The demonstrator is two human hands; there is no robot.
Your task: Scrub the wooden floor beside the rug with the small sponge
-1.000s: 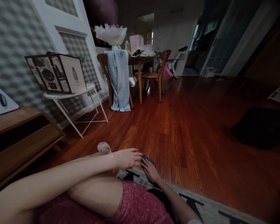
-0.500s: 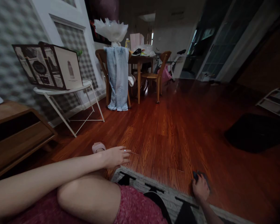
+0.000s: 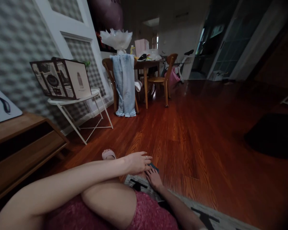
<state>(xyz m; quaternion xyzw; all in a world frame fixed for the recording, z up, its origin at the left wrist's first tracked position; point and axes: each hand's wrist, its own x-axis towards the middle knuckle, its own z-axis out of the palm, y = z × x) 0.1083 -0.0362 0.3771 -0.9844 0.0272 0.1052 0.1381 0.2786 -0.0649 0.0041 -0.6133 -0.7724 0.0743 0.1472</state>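
My left hand (image 3: pixel 139 162), with a ring on one finger, reaches past my bent knee low over the wooden floor. Its fingers are stretched out and a little apart. Just in front of it, my right hand (image 3: pixel 154 179) holds a small dark blue flat thing (image 3: pixel 154 167) under its fingers. What kind of thing it is cannot be made out, as both hands cover part of it. The left fingertips are right beside the blue thing; whether they touch it is unclear. Below the hands lies the edge of a grey and black patterned rug (image 3: pixel 175 195).
A foot in a pale slipper (image 3: pixel 108 154) rests left of the hands. A white side table (image 3: pixel 73 101) carries a printed box (image 3: pixel 80 80). A wooden cabinet (image 3: pixel 26 127) stands left, chairs (image 3: pixel 158 80) and jeans (image 3: pixel 125 86) ahead, a black object (image 3: pixel 273 135) right.
My right hand has swept left across the floor with the dark blue thing, from the far right to beside my left hand. The view has turned slightly left.
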